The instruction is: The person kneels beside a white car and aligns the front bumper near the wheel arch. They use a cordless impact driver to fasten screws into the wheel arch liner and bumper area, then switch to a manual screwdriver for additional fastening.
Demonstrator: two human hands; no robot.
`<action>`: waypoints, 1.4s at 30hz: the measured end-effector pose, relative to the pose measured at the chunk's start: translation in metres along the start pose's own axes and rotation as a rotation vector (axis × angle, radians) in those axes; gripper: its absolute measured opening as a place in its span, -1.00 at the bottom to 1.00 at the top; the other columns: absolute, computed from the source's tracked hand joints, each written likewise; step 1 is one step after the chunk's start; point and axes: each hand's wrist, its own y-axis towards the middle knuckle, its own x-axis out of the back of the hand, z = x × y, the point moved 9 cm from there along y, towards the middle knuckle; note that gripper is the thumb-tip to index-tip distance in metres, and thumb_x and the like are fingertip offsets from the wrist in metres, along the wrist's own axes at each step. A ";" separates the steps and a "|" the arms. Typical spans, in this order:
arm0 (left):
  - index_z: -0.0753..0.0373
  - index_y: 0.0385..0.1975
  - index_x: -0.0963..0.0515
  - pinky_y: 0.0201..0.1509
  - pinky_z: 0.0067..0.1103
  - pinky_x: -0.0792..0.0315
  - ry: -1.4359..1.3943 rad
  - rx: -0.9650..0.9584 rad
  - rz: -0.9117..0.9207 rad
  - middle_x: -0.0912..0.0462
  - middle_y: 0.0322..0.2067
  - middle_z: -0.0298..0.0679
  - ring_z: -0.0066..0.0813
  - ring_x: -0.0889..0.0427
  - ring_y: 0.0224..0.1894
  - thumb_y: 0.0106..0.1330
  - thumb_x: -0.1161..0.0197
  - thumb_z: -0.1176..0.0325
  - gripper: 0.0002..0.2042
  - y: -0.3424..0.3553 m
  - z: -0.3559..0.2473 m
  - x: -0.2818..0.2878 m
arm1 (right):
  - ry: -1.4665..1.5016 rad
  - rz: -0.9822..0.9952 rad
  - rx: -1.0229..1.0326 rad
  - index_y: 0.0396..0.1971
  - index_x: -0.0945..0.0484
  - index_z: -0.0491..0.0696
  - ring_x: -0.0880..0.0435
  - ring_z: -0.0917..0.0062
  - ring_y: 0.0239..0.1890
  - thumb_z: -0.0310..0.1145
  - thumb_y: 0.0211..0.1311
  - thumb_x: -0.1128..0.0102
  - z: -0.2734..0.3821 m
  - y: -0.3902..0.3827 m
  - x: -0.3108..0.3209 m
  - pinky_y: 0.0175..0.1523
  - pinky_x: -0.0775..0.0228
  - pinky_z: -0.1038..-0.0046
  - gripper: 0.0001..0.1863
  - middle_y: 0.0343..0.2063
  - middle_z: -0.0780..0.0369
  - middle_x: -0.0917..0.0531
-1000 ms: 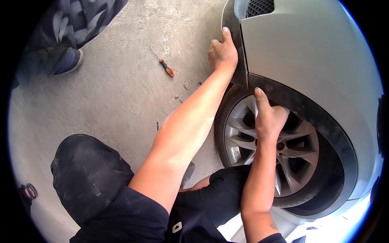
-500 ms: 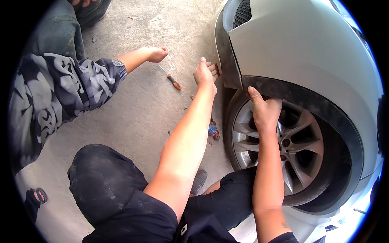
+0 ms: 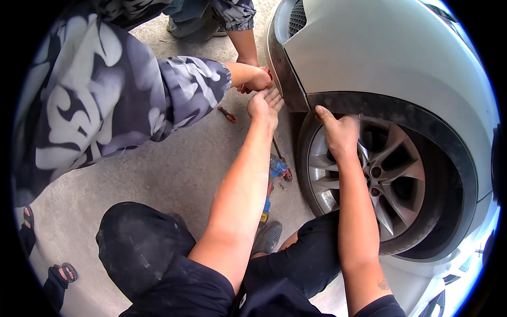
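My left hand (image 3: 262, 111) reaches to the lower edge of the dark bumper trim (image 3: 290, 79), palm up, fingers extended against it. My right hand (image 3: 342, 132) grips the black wheel-arch trim (image 3: 406, 108) from below, thumb in front near the seam, fingertips hidden behind it. Behind that hand is the car wheel (image 3: 401, 208) with silver spokes. Just beyond my left hand, a co-worker's hand (image 3: 257, 79), fingers bent, is close to the trim's outer edge; their other hand is partly hidden behind it.
The co-worker's camouflage sleeve (image 3: 193, 92) crosses from the left. An orange-black screwdriver (image 3: 227, 114) and a blue power tool (image 3: 277, 169) lie on the concrete floor. Sandalled feet (image 3: 66, 272) show at lower left. The pale car body (image 3: 369, 47) fills the right side.
The co-worker has moved in from the left, both arms now at the bumper. My left hand left its grip higher on the trim for the lower edge, fingers extended; my right hand still grips the arch.
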 end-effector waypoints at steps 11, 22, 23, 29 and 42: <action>0.64 0.25 -0.20 0.47 -0.10 -0.24 -0.021 -0.008 -0.028 -0.38 0.25 0.31 0.16 -0.37 0.35 0.41 -0.02 0.37 -0.48 -0.006 0.009 0.003 | 0.043 0.030 -0.033 -0.10 -0.59 -0.30 -0.70 0.53 -0.25 -0.48 0.25 -0.39 -0.008 0.001 -0.005 -0.11 -0.63 0.46 -0.71 -0.24 0.20 -0.72; 0.62 0.04 -0.42 0.06 -0.23 -0.60 0.144 -0.032 -0.054 -0.66 -0.12 0.15 0.01 -0.72 -0.08 0.35 -0.13 0.39 -0.60 -0.013 -0.008 0.005 | -0.003 -0.068 0.082 -0.15 -0.63 -0.29 -0.68 0.43 -0.23 -0.46 0.09 -0.50 0.007 -0.001 -0.001 0.01 -0.48 0.40 -0.65 -0.25 0.11 -0.76; 0.61 0.03 -0.44 0.09 -0.21 -0.58 0.212 -0.014 -0.065 -0.67 -0.12 0.18 0.02 -0.71 -0.06 0.35 -0.12 0.38 -0.61 -0.014 -0.009 0.003 | 0.007 -0.069 0.083 -0.15 -0.62 -0.29 -0.67 0.44 -0.22 -0.47 0.08 -0.50 0.005 -0.001 0.000 0.03 -0.48 0.40 -0.65 -0.24 0.11 -0.76; 0.40 -0.41 -0.63 -0.16 -0.33 -0.58 1.364 -0.593 -0.272 -0.71 -0.51 -0.01 -0.17 -0.76 -0.33 0.33 -0.16 0.31 -0.75 -0.052 -0.101 -0.074 | -0.016 -0.079 0.116 -0.25 -0.65 -0.27 -0.66 0.54 -0.26 -0.47 0.17 -0.45 0.020 -0.002 0.003 -0.03 -0.50 0.46 -0.78 -0.33 0.22 -0.74; 0.34 -0.13 -0.54 -0.15 -0.22 -0.49 0.680 -1.577 -0.072 -0.68 -0.31 0.04 0.06 -0.65 -0.23 0.44 -0.19 0.10 -0.64 -0.036 -0.141 -0.193 | 0.088 -0.049 0.030 -0.09 -0.61 -0.27 -0.64 0.51 -0.13 -0.53 0.10 -0.50 0.010 -0.002 -0.003 0.11 -0.44 0.45 -0.63 -0.17 0.18 -0.73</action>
